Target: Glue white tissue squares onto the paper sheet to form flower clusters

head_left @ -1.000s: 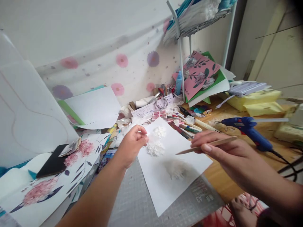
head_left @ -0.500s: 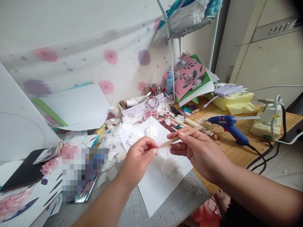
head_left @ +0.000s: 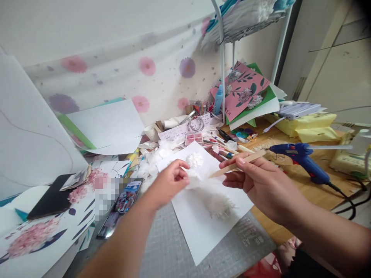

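My right hand is closed on a flat wooden stick, whose tip points left over the white sheet. My left hand is left of the tip, apart from the stick, its thumb and fingers curled near a thin, pale, blurred piece; whether it grips this piece is unclear. A fluffy whitish tuft shows below the hands over the sheet. Beyond them lies a white ruffled flower shape on the sheet.
A blue glue gun rests on the wooden table at right. White scraps and pens crowd the back. A phone lies left, on the grey cutting mat. A white rack post rises behind.
The view has shifted, so the scene sits further right. My left hand has come away from the stick's tip; my right hand still holds the stick.
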`<action>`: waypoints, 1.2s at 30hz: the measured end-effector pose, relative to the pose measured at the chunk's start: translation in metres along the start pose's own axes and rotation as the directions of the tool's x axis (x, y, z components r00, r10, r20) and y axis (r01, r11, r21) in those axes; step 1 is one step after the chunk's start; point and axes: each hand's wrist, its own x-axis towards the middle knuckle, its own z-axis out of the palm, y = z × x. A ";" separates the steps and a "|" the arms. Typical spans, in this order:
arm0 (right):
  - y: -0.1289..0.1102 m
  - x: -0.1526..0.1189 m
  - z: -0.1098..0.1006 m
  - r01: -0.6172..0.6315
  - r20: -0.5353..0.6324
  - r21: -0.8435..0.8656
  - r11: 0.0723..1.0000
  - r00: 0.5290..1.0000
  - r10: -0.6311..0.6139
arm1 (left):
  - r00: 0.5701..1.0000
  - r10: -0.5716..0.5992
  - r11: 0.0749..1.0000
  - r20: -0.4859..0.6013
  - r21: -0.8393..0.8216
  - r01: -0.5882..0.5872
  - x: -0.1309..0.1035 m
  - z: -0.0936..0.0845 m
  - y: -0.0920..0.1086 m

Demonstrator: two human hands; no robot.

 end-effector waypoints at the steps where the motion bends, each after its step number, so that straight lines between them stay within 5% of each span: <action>1: 0.000 -0.001 -0.003 0.005 0.000 -0.053 0.999 1.000 -0.005 | 0.997 -0.048 0.995 -0.056 0.084 0.053 0.005 -0.013 -0.011; 6: 0.003 -0.009 -0.020 0.035 0.079 -0.269 0.962 0.997 -0.015 | 0.910 -0.132 0.924 -0.392 0.283 0.256 0.019 -0.066 -0.057; 10: 0.005 -0.016 -0.029 0.070 0.068 -0.356 0.932 0.997 -0.049 | 0.855 -0.012 0.914 -0.518 0.341 0.220 0.012 -0.059 -0.039; 13: 0.002 -0.019 -0.032 0.106 0.112 -0.317 0.942 0.991 -0.074 | 0.916 0.079 0.957 -0.394 0.287 0.041 -0.001 -0.023 -0.001; 15: -0.001 -0.022 -0.033 0.119 0.147 -0.298 0.947 0.986 -0.078 | 0.989 0.139 0.986 -0.058 -0.087 -0.143 -0.012 0.006 0.021; 18: -0.004 -0.025 -0.033 0.112 0.165 -0.295 0.949 0.984 -0.065 | 0.965 0.156 0.885 0.212 -0.464 -0.041 -0.025 0.038 0.037; 23: -0.003 -0.030 -0.034 0.085 0.184 -0.340 0.937 0.983 -0.023 | 0.968 -0.023 0.849 0.248 -0.507 0.150 -0.032 0.056 0.037; 30: 0.003 -0.044 -0.041 0.135 0.224 -0.553 0.823 0.975 -0.009 | 0.959 -0.117 0.939 0.259 -0.285 0.191 -0.040 0.074 0.037; 36: 0.009 -0.047 -0.049 0.106 0.195 -0.555 0.825 0.981 0.004 | 0.964 -0.087 0.986 0.250 -0.117 0.120 -0.043 0.079 0.031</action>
